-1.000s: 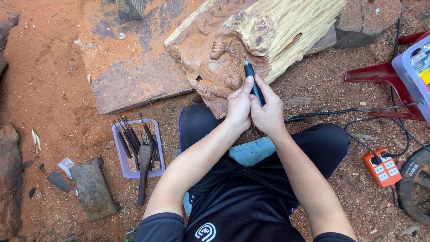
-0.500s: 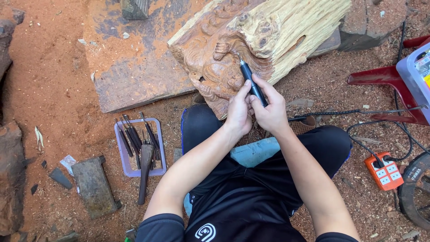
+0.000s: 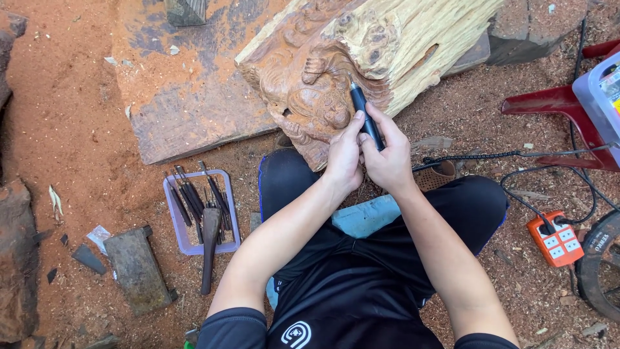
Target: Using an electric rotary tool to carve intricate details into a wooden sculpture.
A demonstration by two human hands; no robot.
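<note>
A large log [image 3: 413,39] lies across the top, its near end carved into a detailed figure [image 3: 303,97]. A dark pen-shaped power carving tool [image 3: 363,111] points up at the carving, its tip touching the wood. My right hand [image 3: 387,158] grips the tool's body. Beside it, my left hand [image 3: 345,152] is closed against the tool and steadies it with the thumb. I sit on the ground with my legs in dark trousers under the carving.
A clear plastic tray [image 3: 184,242] of several chisels lies at left, with a wooden mallet [image 3: 209,249] across it. A flat wooden slab [image 3: 187,84] lies behind. An orange power strip [image 3: 557,239] with cables sits right, near a red stool [image 3: 555,103]. Sawdust covers the ground.
The two hands and the tool have shifted slightly along the carving; the view has drifted a little. The grip stays the same.
</note>
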